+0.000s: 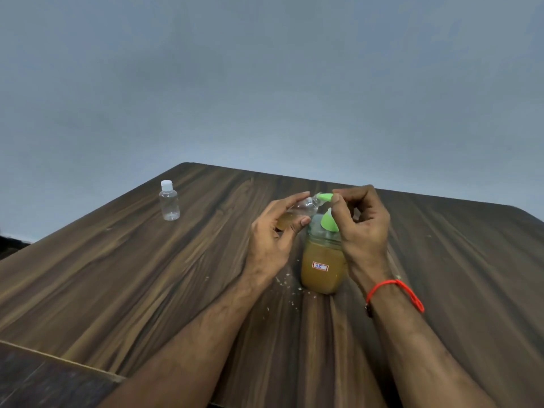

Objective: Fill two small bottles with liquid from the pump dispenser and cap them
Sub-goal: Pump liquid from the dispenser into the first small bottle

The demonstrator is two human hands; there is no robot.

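Observation:
A pump dispenser (322,267) full of amber liquid stands on the wooden table (147,275), its green pump head (328,220) on top. My left hand (273,240) holds a small clear bottle (303,208) tilted, its open mouth against the green spout; some amber liquid lies in its lower end. My right hand (362,222) rests on the pump head, thumb and fingers on the spout's top. A second small clear bottle (169,201) with a white cap stands upright and looks empty, far left on the table.
Small pale crumbs (287,285) lie scattered on the table just left of the dispenser. A red thread band (397,293) circles my right wrist. The table's far edge runs behind my hands, with a plain grey wall beyond.

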